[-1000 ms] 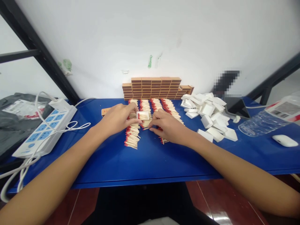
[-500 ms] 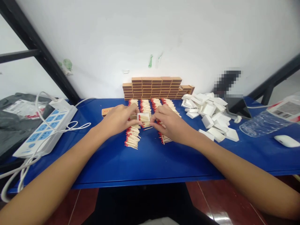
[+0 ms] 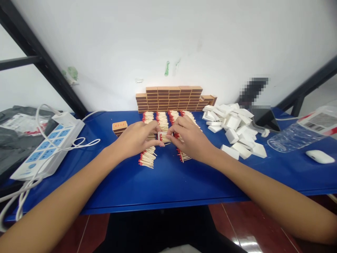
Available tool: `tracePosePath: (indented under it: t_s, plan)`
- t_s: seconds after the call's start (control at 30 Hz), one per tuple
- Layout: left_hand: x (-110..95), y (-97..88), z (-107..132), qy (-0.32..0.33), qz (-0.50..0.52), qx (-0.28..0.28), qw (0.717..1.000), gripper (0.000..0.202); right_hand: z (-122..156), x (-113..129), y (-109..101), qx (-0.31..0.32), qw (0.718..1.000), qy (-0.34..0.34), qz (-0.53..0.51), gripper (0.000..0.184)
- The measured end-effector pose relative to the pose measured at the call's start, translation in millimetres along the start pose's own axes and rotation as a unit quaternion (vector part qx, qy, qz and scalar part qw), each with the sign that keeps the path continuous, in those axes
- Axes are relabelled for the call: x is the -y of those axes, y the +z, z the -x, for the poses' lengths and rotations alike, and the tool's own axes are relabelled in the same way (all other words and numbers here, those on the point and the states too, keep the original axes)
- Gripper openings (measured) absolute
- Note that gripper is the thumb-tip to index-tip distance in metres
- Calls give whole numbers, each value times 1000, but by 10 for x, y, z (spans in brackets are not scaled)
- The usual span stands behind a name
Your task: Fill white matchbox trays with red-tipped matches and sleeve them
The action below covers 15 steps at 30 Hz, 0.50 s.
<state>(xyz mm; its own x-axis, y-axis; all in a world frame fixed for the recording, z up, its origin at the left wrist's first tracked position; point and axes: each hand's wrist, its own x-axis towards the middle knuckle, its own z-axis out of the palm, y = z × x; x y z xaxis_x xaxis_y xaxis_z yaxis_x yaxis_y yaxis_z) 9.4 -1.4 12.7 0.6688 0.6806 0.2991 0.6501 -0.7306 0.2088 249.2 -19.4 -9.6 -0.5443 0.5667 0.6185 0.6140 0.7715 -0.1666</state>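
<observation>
The left hand [image 3: 134, 138] has shifted rightward, pinching a white tray [image 3: 159, 136].

Left grip [image 3: 135, 138] hides the left end of the tray [image 3: 159, 136]; right grip [image 3: 193, 140] hides the other, can't tell what it pinches. Matches inside too small to count. Match rows [image 3: 147, 159] partly blocked by both grips. Matchbox stack [image 3: 119, 125] beyond left grip: lower right hidden. Far right of right grip: bottle [image 3: 286, 137] cut by frame edge, dark patch [image 3: 253, 92] pixelated.
</observation>
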Motion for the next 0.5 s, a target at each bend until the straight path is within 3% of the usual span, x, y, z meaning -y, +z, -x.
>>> tracePosePath:
  t_s: [0.17,0.37,0.5]
  plan:
    - [62,-39,-4,-39,-55,6,998,47,-2,-19,-24,1,1000,9,-6,10]
    - [101,-92,-3,-76,-103,4,992,43,50,-86,41,106,994,-22,-22,10]
    - [90,-95,0,-79,-105,9,991,43,81,-135,98,120,992,-27,-25,11]
